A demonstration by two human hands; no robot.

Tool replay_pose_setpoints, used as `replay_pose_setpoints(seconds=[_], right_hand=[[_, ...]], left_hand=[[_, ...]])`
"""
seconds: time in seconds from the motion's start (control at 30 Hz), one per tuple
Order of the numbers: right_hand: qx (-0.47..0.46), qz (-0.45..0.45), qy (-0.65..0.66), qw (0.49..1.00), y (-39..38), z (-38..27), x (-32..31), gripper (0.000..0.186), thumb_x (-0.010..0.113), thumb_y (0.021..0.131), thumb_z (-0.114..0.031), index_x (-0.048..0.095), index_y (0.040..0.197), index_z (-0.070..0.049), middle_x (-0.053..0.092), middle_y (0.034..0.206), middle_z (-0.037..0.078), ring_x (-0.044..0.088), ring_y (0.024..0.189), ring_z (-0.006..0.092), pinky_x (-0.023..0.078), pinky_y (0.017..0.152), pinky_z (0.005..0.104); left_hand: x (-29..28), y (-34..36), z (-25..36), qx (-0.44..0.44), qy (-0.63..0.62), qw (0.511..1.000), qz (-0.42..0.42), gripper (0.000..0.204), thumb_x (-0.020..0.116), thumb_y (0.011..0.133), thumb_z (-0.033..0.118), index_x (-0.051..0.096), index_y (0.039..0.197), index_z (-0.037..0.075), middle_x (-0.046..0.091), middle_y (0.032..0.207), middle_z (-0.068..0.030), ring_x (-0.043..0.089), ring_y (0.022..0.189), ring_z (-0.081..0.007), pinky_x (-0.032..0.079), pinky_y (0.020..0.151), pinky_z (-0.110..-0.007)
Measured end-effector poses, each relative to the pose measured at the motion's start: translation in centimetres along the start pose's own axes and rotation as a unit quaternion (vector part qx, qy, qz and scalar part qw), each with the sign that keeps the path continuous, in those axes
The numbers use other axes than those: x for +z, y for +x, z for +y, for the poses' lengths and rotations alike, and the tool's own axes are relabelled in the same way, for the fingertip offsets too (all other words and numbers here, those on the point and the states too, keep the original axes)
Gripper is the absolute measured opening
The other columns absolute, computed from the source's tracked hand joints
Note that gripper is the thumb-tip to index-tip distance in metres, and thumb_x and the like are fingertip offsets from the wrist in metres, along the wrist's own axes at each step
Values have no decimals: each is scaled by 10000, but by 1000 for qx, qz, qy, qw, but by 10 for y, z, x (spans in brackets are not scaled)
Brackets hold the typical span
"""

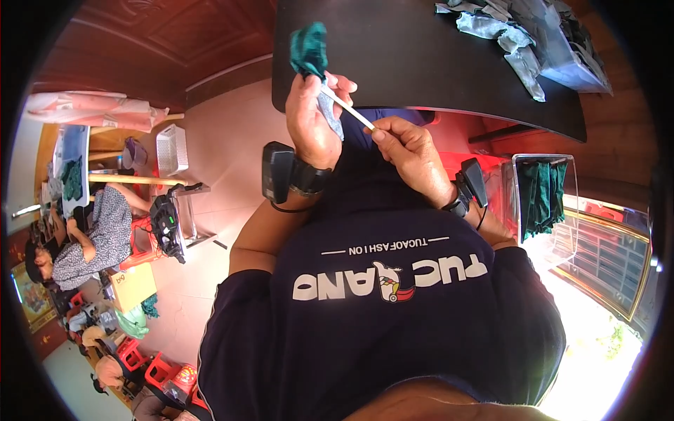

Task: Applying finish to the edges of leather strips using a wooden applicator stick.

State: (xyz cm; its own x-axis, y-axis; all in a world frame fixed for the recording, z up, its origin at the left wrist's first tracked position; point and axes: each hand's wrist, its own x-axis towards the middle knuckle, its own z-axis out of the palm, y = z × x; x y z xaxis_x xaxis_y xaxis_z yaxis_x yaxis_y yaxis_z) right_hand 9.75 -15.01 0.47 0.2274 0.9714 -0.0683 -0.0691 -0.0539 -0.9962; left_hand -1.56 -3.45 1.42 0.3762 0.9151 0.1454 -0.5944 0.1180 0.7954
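Note:
My left hand holds a bunched dark green fabric piece that stands up above its fingers, with a pale grey-blue piece of fabric hanging beside the palm. A thin white rod slants from those fingers down to my right hand, which pinches its lower end between thumb and forefinger. Both hands are in front of the near edge of a black tabletop.
At the table's right lie grey fabric pieces and a clear bin. Another clear container with green fabric is at my right. Co-workers, red stools, a box and a white basket are at left.

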Motion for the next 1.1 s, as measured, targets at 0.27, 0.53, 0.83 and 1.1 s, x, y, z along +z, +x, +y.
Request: replay_pose_setpoints(seconds=[0.27, 0.53, 0.83, 1.1], right_hand=[[-6, -15, 58, 998, 5, -10, 0, 152, 519, 941, -154, 613, 954, -36, 443, 646, -65, 383, 582, 17, 334, 516, 180], [64, -35, 69, 995, 4, -19, -16, 183, 503, 950, -206, 617, 910, -67, 447, 595, -59, 375, 532, 14, 295, 486, 168], [106, -140, 80, 981, -2, -17, -15, 244, 464, 961, -264, 605, 918, -70, 425, 569, -61, 316, 486, 12, 240, 446, 176], [55, -112, 70, 990, -2, -13, -8, 186, 505, 941, -170, 595, 977, -11, 426, 591, -61, 378, 520, 28, 307, 481, 182]], left_hand=[[7, -11, -2, -30, 58, 994, -83, 329, 357, 934, 306, 527, 953, 25, 613, 853, -147, 564, 725, -160, 412, 609, -241], [-26, -19, 24, 185, 314, 931, -8, 334, 405, 922, 249, 586, 1016, -15, 614, 1000, -99, 563, 900, -174, 420, 771, -287], [-26, 21, 39, 360, 480, 776, -194, 157, 494, 888, 147, 589, 845, 30, 595, 817, -90, 563, 757, -215, 418, 721, -332], [-23, 7, 36, -48, 248, 962, -100, 202, 476, 943, 274, 515, 900, 81, 451, 751, 30, 406, 652, -32, 349, 565, -162]])
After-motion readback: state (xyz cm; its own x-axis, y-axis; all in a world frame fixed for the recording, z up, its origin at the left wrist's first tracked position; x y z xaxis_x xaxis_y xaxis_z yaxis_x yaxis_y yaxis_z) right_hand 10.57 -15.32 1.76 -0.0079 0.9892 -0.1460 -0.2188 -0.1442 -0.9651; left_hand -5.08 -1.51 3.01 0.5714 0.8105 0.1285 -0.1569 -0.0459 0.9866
